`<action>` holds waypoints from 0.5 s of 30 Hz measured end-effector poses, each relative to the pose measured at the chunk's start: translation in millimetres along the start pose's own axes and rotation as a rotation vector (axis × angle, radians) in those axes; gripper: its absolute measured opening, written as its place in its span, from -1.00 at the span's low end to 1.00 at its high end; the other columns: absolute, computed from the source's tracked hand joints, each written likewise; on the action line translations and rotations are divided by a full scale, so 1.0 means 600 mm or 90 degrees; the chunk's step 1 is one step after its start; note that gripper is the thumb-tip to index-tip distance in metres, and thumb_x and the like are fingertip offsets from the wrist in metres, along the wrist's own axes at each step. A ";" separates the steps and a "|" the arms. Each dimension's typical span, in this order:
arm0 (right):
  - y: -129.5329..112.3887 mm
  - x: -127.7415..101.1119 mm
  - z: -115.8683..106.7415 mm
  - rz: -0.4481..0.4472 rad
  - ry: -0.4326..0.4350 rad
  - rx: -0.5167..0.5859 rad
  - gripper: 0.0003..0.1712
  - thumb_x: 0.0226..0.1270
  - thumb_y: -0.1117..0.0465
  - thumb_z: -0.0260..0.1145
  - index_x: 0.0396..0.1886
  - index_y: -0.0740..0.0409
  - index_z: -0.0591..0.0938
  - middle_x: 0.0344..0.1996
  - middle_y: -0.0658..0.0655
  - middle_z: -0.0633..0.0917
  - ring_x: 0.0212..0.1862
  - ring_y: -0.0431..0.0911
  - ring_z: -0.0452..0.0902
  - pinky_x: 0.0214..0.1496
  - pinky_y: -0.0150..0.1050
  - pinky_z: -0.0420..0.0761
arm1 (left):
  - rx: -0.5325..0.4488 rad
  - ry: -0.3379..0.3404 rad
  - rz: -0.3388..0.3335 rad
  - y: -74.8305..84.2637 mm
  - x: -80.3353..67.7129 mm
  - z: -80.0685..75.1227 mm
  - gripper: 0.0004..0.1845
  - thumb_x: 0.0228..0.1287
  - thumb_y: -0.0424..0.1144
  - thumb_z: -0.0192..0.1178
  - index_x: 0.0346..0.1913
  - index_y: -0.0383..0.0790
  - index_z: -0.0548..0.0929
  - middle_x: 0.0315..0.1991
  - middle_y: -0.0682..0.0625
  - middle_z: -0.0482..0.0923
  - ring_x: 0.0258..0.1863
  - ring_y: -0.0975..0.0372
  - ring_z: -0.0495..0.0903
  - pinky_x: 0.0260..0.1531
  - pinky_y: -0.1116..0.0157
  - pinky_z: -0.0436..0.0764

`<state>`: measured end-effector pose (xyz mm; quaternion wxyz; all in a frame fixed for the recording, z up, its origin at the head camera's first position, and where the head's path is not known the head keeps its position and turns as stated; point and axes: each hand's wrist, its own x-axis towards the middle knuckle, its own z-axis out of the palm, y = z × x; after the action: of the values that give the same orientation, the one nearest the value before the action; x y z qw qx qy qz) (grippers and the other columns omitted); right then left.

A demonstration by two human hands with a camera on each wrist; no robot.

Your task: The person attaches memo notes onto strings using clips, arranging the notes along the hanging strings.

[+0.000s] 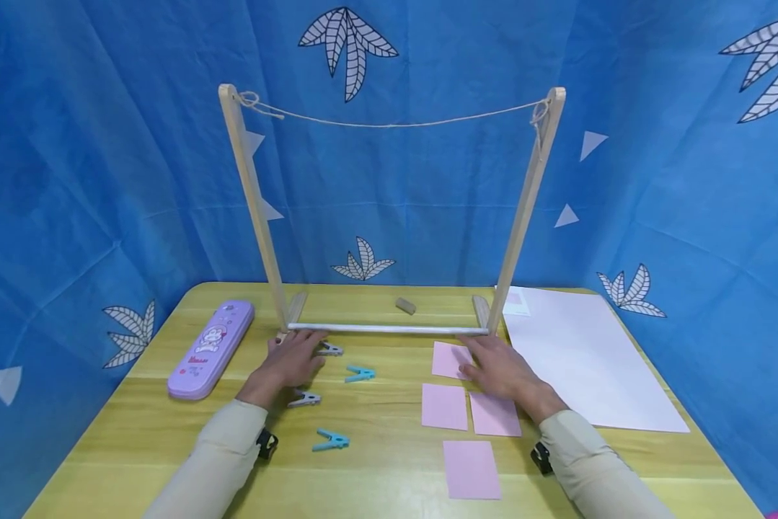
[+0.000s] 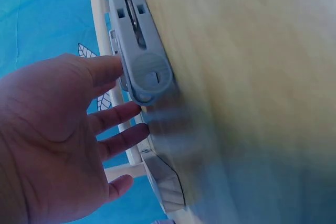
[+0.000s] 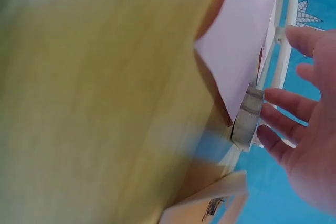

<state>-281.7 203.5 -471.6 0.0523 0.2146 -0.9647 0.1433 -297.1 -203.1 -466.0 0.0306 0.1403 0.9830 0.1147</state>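
A wooden frame [image 1: 252,180] stands upright on the table, a string [image 1: 389,125] tied between its post tops and a white rod [image 1: 389,329] across its bottom. My left hand [image 1: 291,358] is at the frame's left foot, beside a grey clothespin [image 1: 330,349]; in the left wrist view its fingers [image 2: 123,140] are spread and loosely bent. Near the right foot [image 3: 248,119] lies my right hand [image 1: 497,366], fingers relaxed, over the edge of a pink paper [image 1: 450,360]. Whether the fingertips touch the feet I cannot tell.
Blue clothespins [image 1: 332,440] and another grey one [image 1: 306,398] lie at centre left. More pink papers [image 1: 471,470] lie at centre right. A purple pencil case [image 1: 212,349] sits left, a large white sheet [image 1: 583,353] right. Behind the rod is a small brown block [image 1: 405,305].
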 end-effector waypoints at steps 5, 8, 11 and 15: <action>-0.003 0.008 0.005 -0.012 -0.011 -0.039 -0.36 0.31 0.04 0.28 0.35 0.14 0.42 0.19 0.29 0.56 0.28 0.21 0.41 0.31 0.12 0.36 | 0.041 -0.001 -0.013 0.008 0.003 -0.008 -0.53 0.41 -0.08 0.09 0.33 -0.03 0.42 0.32 -0.13 0.38 0.30 -0.10 0.34 0.17 -0.25 0.18; -0.002 0.014 0.008 -0.016 -0.015 -0.055 -0.36 0.29 0.04 0.31 0.33 0.14 0.45 0.20 0.28 0.56 0.27 0.21 0.42 0.30 0.12 0.37 | 0.051 -0.001 -0.019 0.011 0.005 -0.008 -0.59 0.40 -0.08 0.10 0.27 -0.03 0.49 0.25 -0.10 0.42 0.25 -0.07 0.38 0.14 -0.21 0.21; 0.002 0.020 0.010 -0.021 -0.013 -0.061 -0.38 0.26 0.03 0.35 0.29 0.12 0.48 0.18 0.25 0.57 0.24 0.19 0.46 0.27 0.11 0.40 | 0.051 0.002 -0.021 0.013 0.007 -0.007 -0.61 0.40 -0.07 0.10 0.23 -0.02 0.52 0.21 -0.08 0.44 0.23 -0.04 0.40 0.14 -0.20 0.21; 0.007 0.026 0.007 -0.015 -0.025 -0.045 -0.40 0.24 0.03 0.38 0.25 0.08 0.51 0.12 0.21 0.59 0.17 0.15 0.50 0.21 0.11 0.44 | 0.053 0.011 -0.023 0.015 0.011 -0.008 -0.63 0.41 -0.07 0.11 0.22 -0.02 0.53 0.19 -0.08 0.45 0.22 -0.04 0.41 0.15 -0.21 0.20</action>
<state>-297.8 199.4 -474.1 0.0425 0.2268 -0.9674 0.1045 -301.3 -194.0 -459.7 0.0182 0.1224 0.9895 0.0744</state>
